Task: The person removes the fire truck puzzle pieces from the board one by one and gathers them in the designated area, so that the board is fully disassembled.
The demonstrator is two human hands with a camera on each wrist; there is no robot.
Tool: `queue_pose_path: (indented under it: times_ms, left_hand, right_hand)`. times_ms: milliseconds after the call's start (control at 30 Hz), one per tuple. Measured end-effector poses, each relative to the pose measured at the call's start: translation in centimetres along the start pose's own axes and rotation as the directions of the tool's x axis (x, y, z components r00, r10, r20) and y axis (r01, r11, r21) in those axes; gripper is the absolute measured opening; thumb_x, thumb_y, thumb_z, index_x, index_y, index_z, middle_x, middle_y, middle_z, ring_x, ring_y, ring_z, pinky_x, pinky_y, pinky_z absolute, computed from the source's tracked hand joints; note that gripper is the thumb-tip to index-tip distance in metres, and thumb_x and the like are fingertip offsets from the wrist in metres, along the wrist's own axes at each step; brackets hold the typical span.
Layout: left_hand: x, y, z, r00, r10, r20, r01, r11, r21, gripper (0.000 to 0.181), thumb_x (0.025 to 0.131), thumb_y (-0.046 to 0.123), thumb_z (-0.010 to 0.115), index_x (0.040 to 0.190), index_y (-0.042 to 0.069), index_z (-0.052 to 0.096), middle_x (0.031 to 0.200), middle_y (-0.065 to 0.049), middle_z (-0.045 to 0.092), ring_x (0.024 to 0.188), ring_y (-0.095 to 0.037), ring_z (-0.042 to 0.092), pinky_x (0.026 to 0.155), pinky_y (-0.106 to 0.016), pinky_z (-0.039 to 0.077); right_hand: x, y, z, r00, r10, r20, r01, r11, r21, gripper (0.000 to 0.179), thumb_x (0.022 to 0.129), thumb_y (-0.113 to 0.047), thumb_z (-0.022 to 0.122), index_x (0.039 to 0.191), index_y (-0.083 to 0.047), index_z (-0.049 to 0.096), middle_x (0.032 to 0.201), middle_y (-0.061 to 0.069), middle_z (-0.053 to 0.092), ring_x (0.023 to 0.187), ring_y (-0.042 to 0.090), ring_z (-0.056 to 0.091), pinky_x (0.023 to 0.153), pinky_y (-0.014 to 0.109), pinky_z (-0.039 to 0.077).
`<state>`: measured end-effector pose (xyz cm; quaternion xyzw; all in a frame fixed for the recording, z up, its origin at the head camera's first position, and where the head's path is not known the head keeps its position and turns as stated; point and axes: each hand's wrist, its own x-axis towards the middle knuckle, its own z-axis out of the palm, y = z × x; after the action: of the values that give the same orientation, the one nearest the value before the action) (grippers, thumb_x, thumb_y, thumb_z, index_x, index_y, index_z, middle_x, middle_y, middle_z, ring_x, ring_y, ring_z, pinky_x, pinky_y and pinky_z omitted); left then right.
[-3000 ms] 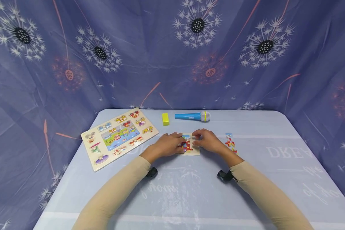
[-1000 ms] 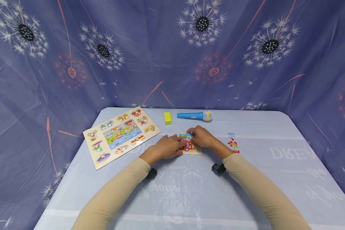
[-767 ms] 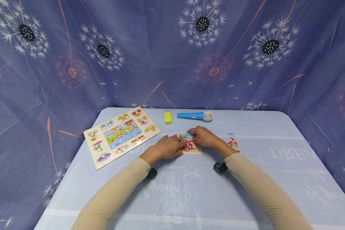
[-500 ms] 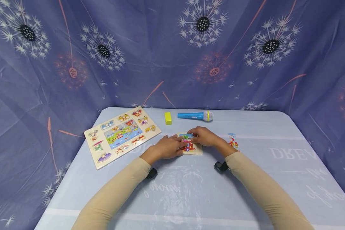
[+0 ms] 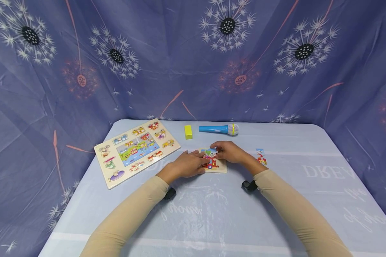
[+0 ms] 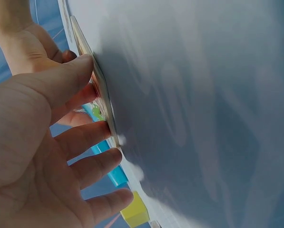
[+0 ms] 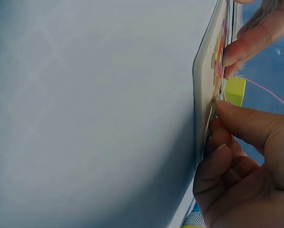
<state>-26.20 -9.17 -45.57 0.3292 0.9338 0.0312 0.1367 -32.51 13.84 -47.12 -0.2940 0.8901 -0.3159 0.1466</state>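
A small square wooden jigsaw puzzle (image 5: pixel 223 167) with a red vehicle picture lies flat at the middle of the table. My left hand (image 5: pixel 188 164) rests on its left side, fingers spread and nearly straight, some fingertips touching the board's edge in the left wrist view. At the upper right of the board, my right hand (image 5: pixel 229 151) has curled fingers; in the right wrist view its thumb and fingers pinch a thin puzzle piece (image 7: pixel 222 91) at the picture's edge. The piece is mostly hidden by the fingers. Loose puzzle pieces (image 5: pixel 260 157) lie right of the board, partly behind the right forearm.
A large wooden peg puzzle board (image 5: pixel 110 180) lies tilted at the left. Behind the hands are a yellow block (image 5: pixel 188 132) and a blue toy microphone (image 5: pixel 213 129). A patterned blue curtain (image 5: pixel 167 64) hangs along the table's back edge.
Over three seconds, my right hand has come down from the board's right side onto its upper right part. My left hand stays on the left side. Lately, the right hand shifts only slightly.
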Motion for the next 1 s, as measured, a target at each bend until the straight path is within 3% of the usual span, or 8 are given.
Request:
queue_pose_path:
  times_ms: [233, 500, 600, 733, 867, 1000]
  left_hand:
    - [0.0, 0.0, -0.1, 1.000, 0.004, -0.006, -0.004, 1.000, 0.006, 0.049, 0.104, 0.041, 0.059, 0.150, 0.029, 0.053, 0.162, -0.006, 0.040, 0.150, -0.032, 0.035, 0.115, -0.065, 0.031]
    - [-0.1, 0.1, -0.1, 1.000, -0.009, 0.002, 0.009, 1.000, 0.002, 0.049, 0.104, 0.041, 0.058, 0.151, 0.029, 0.052, 0.163, -0.005, 0.038, 0.151, -0.031, 0.033, 0.116, -0.063, 0.031]
    - [-0.1, 0.2, -0.1, 1.000, -0.010, 0.008, 0.010, 1.000, -0.008, 0.050, 0.104, 0.041, 0.058, 0.152, 0.029, 0.051, 0.163, -0.005, 0.037, 0.152, -0.030, 0.032, 0.117, -0.063, 0.029]
    - [-0.1, 0.2, -0.1, 1.000, 0.000, 0.000, 0.000, 1.000, -0.004, 0.050, 0.104, 0.041, 0.058, 0.152, 0.029, 0.051, 0.163, -0.006, 0.038, 0.152, -0.031, 0.032, 0.117, -0.063, 0.029]
    - [-0.2, 0.3, -0.2, 1.000, 0.004, -0.010, -0.004, 1.000, 0.005, 0.051, 0.103, 0.041, 0.059, 0.152, 0.028, 0.052, 0.162, -0.006, 0.039, 0.151, -0.032, 0.033, 0.117, -0.063, 0.029]
    - [-0.2, 0.2, -0.2, 1.000, 0.006, -0.002, -0.006, 1.000, -0.006, 0.051, 0.103, 0.041, 0.060, 0.151, 0.028, 0.052, 0.162, -0.007, 0.039, 0.151, -0.032, 0.032, 0.117, -0.063, 0.029]
  right_hand:
    - [0.1, -0.1, 0.0, 1.000, 0.024, -0.010, -0.024, 1.000, -0.010, 0.042, 0.092, -0.011, 0.075, 0.131, 0.000, 0.065, 0.103, 0.009, 0.067, 0.093, 0.020, 0.059, 0.085, 0.039, 0.050]
    - [-0.5, 0.1, -0.2, 0.997, 0.055, -0.050, -0.057, 0.997, -0.055, 0.039, 0.094, -0.011, 0.069, 0.130, 0.002, 0.065, 0.111, 0.013, 0.069, 0.099, 0.024, 0.061, 0.091, 0.045, 0.051]
    - [-1.9, 0.9, -1.7, 0.996, 0.066, -0.059, -0.069, 0.997, -0.045, 0.040, 0.095, -0.010, 0.066, 0.132, 0.006, 0.063, 0.119, 0.018, 0.069, 0.106, 0.029, 0.064, 0.092, 0.047, 0.052]
    - [-4.5, 3.2, -5.2, 0.991, 0.099, -0.087, -0.104, 0.993, -0.063, 0.041, 0.098, -0.010, 0.065, 0.135, 0.006, 0.060, 0.123, 0.022, 0.067, 0.110, 0.035, 0.063, 0.089, 0.049, 0.052]
    - [-6.9, 5.4, -8.0, 0.978, 0.181, -0.101, -0.189, 0.979, -0.079, 0.040, 0.099, -0.011, 0.065, 0.137, 0.002, 0.060, 0.120, 0.022, 0.064, 0.101, 0.033, 0.061, 0.082, 0.046, 0.051]
    - [-8.0, 6.7, -8.7, 0.969, 0.242, -0.048, -0.246, 0.965, -0.087, 0.040, 0.099, -0.015, 0.068, 0.136, -0.002, 0.062, 0.108, 0.016, 0.063, 0.088, 0.025, 0.057, 0.075, 0.039, 0.048]
